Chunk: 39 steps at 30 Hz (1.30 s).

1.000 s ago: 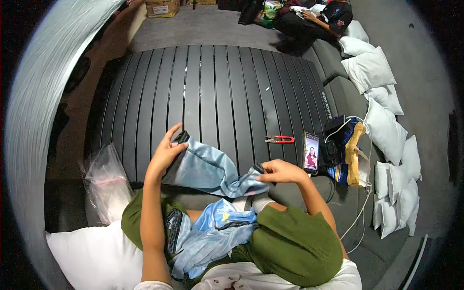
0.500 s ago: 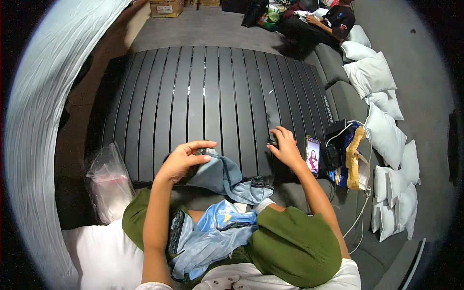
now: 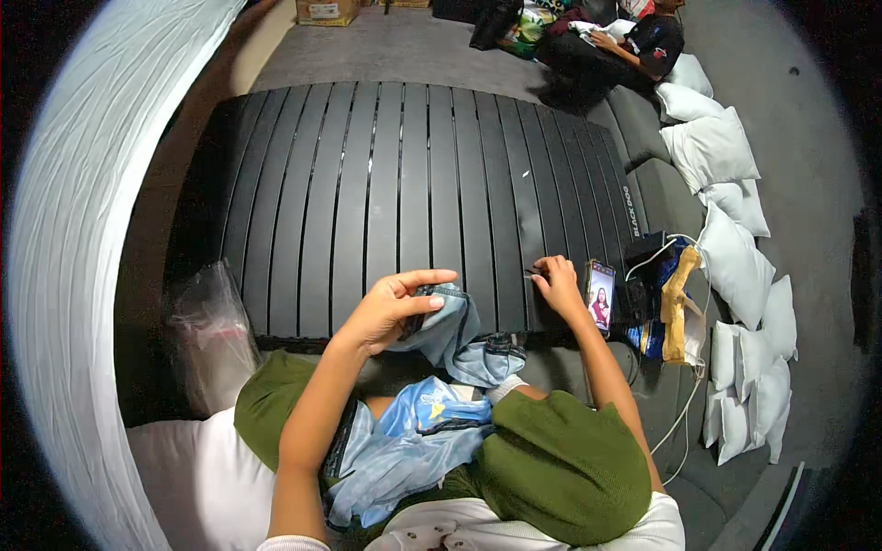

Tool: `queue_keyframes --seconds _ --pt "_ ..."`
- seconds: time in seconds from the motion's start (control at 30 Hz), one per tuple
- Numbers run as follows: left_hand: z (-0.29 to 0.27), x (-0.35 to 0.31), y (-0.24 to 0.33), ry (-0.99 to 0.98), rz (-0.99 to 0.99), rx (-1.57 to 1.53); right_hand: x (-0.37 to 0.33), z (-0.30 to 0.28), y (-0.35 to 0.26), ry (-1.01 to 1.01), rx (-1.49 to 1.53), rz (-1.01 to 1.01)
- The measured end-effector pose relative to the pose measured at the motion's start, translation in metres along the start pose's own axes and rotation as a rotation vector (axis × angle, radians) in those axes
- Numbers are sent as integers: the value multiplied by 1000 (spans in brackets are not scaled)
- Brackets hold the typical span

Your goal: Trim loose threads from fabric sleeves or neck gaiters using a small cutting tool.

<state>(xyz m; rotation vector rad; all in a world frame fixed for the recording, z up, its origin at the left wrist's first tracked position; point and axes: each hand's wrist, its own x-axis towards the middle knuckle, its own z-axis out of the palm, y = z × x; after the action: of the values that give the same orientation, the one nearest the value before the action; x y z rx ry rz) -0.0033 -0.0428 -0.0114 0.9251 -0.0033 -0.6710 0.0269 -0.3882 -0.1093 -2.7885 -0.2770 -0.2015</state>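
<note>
Left hand [image 3: 393, 312] pinches the blue cloth [image 3: 450, 323] just below the frame's centre. Right of centre, the right hand [image 3: 560, 286] curls over the mostly hidden snips [image 3: 530, 273]; whether it grips them, I cannot tell.

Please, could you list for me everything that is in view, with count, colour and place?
Slatted table: 1, dark grey, centre
Cloth piece: 1, light blue, table's near edge
Lap fabric: count unclear, blue, lap
Phone: 1, screen lit, table's near right
Bag: 1, blue and yellow, right of phone
Clear plastic bag: at least 1, transparent, left
Pillows: several, white, right side; one lower left
Sofa seating: count unclear, grey, right
Sheet: 1, white, left edge
Boxes: at least 2, brown, top
Another person: 1, dark clothes, top right
Left hand: 1, bare, pinching cloth piece
Right hand: 1, bare, over a mostly hidden metal-tipped thing
</note>
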Motion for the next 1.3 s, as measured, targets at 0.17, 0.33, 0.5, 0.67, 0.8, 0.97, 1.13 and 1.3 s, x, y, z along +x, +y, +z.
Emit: queue_keyframes --seconds 0.17,0.33,0.5,0.67,0.8,0.97,1.13,1.3 --pt "34 -20 1 -90 28 -247 -1 -5 4 -97 4 65" --pt "56 -26 2 3 275 -180 6 -12 -25 -76 416 182" --pt "41 -18 5 41 239 -331 21 -46 -88 19 756 217" --pt "39 -14 1 84 239 -407 18 -93 -148 -27 888 57" --pt "39 -15 -2 114 231 -411 14 -117 -175 -203 806 28" --pt "41 -16 -7 257 374 -189 5 -116 -181 -339 847 30" --pt "32 -16 -14 407 655 437 -9 -107 -186 -476 1067 145" --pt "41 -13 -10 327 534 279 -15 -106 -189 -557 1020 73"
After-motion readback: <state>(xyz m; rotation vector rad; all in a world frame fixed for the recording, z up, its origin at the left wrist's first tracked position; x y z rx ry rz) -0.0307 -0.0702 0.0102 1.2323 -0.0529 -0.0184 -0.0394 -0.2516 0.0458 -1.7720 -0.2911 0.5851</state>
